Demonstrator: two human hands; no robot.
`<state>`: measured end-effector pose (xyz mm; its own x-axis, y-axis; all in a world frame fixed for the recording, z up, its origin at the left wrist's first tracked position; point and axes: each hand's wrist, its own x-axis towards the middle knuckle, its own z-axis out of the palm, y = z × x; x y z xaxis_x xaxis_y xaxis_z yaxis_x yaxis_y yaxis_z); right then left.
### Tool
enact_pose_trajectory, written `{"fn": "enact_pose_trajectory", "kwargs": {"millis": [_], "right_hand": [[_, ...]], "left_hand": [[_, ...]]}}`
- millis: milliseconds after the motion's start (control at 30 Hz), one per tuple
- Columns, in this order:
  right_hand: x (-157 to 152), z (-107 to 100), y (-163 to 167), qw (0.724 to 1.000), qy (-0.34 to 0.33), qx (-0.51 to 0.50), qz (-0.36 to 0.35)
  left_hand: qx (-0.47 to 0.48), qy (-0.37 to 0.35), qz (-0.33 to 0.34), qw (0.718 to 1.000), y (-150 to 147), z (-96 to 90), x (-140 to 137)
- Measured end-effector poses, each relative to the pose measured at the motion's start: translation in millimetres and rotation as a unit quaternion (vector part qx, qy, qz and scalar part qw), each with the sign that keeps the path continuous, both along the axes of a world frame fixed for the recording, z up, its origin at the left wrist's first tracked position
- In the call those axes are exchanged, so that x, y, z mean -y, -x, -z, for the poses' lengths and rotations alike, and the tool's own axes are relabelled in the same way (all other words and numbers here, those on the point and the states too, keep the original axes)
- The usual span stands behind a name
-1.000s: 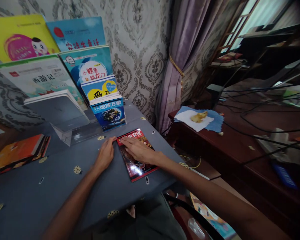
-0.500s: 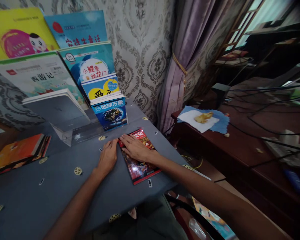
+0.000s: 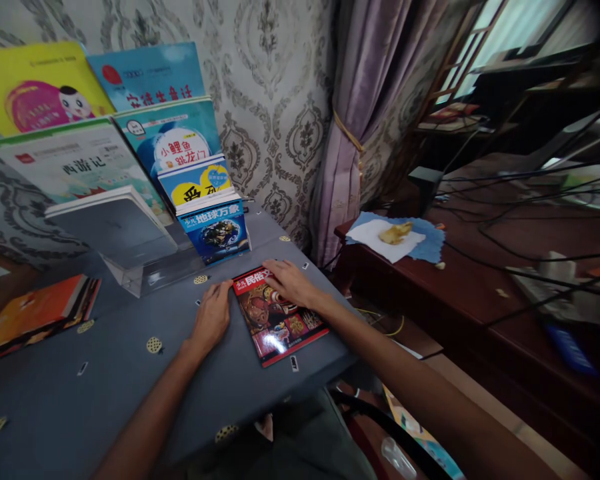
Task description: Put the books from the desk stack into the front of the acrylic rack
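A book with a red and dark picture cover (image 3: 275,333) lies flat on the grey tablecloth near the table's right side. My right hand (image 3: 293,283) rests palm down over its upper right part, fingers stretched out, covering some of the title. At the book's upper left corner is my left hand (image 3: 214,313), lying on the cloth with its fingertips at the edge and its fingers loosely extended. Neither hand grasps anything. Just beyond stands a blue book with a globe on its cover (image 3: 217,237), in the front row of a clear display rack (image 3: 125,277).
Several children's books, among them a yellow one (image 3: 30,67) and a white one (image 3: 80,160), lean in the rack. Orange books (image 3: 35,310) are piled at left. A dark red desk (image 3: 405,293) with cables and a blue cloth (image 3: 433,243) stands at right.
My right hand has slid from the left part of the cover toward its upper right, uncovering more of the title and picture. My left hand has barely moved. The view has tilted slightly.
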<state>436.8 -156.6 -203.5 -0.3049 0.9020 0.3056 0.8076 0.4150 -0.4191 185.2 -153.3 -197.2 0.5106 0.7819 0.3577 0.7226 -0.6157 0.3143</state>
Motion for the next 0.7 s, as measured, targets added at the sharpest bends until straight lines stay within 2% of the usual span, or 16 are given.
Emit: {"fn": "enact_pose_trajectory", "kwargs": {"millis": [100, 200, 300, 400, 467, 533, 600, 700], "right_hand": [[-8, 4, -20, 0.996, 0.016, -0.087, 0.003], [-21, 7, -32, 0.976, 0.052, -0.212, 0.000], [-33, 9, -38, 0.932, 0.101, -0.348, 0.000], [-39, 10, -42, 0.878, 0.143, -0.457, -0.001], [-38, 9, -43, 0.851, 0.157, -0.501, -0.005], [-38, 9, -44, 0.835, 0.165, -0.525, -0.010], [-37, 9, -44, 0.830, 0.164, -0.534, -0.012], [-39, 11, -43, 0.835, 0.155, -0.527, -0.013]], "left_hand": [[0.011, 0.003, 0.005, 1.000, 2, -0.5, -3], [0.009, -0.011, 0.013, 1.000, 0, -6.2, -10], [0.007, -0.024, 0.024, 0.999, -14, -16.0, -16], [0.024, -0.001, 0.073, 0.997, -40, -22.9, -22], [0.030, 0.020, 0.119, 0.992, -59, -23.7, -26], [0.028, 0.029, 0.153, 0.987, -76, -21.8, -30], [0.020, 0.028, 0.173, 0.984, -89, -18.6, -32], [-0.007, 0.024, 0.188, 0.982, -100, -14.3, -33]]}}
